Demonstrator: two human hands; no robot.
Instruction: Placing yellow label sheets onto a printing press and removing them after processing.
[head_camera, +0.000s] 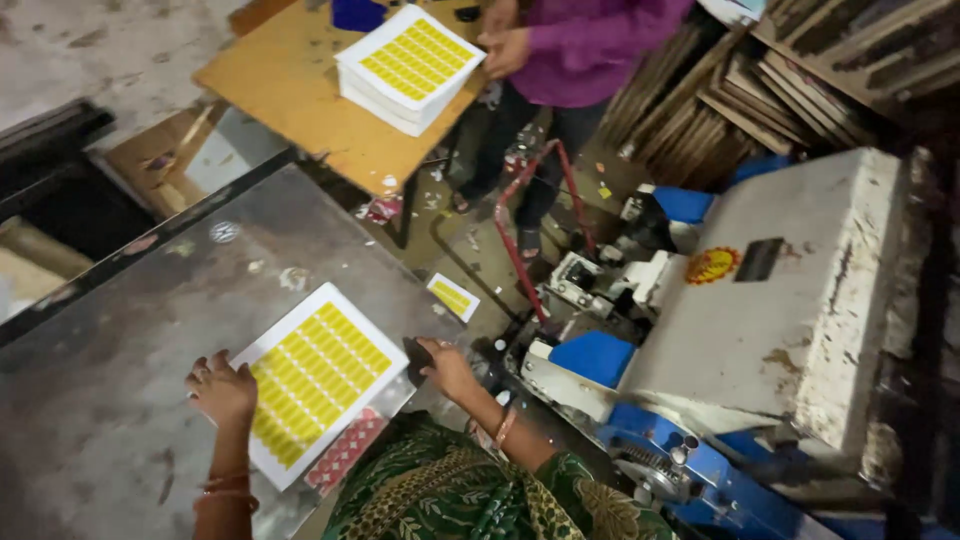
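Note:
A white sheet printed with rows of yellow labels lies on a grey metal table. My left hand rests on the sheet's left edge with fingers curled against it. My right hand sits at the table's right edge, beside the sheet's far corner, fingers touching the metal. A red patterned strip pokes out under the sheet's near edge.
A wooden table holds a thick stack of the same yellow sheets; another person in a purple top stands behind it. A white and blue machine stands to the right. One small sheet lies on the floor.

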